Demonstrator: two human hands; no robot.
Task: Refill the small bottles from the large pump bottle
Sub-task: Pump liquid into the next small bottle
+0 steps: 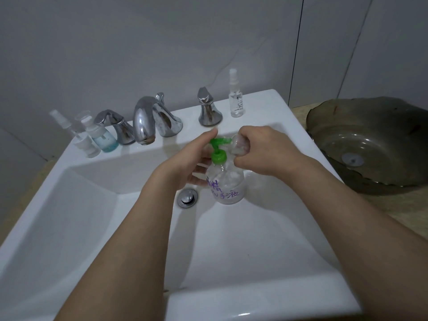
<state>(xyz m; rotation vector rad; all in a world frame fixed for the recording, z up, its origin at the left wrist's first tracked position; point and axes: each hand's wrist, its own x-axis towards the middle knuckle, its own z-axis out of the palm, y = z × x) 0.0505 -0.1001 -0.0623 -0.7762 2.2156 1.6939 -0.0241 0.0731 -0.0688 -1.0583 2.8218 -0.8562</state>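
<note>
Left hand [195, 156] wrapped round the large pump bottle [228, 184], forefinger laid on the green pump head [218, 144]; right hand [259, 150] gripping a small clear bottle [240, 144] at the spout tip, both held over the white sink [92, 228] just beside the drain plug [187, 198]. On the back ledge: chrome tap [148, 121] between two handles, three small bottles [92, 135] clustered at left, one spray bottle [236, 96] upright at right. Beyond: grey tiled wall [139, 42], beige countertop, dark glass basin [370, 144] at right.
</note>
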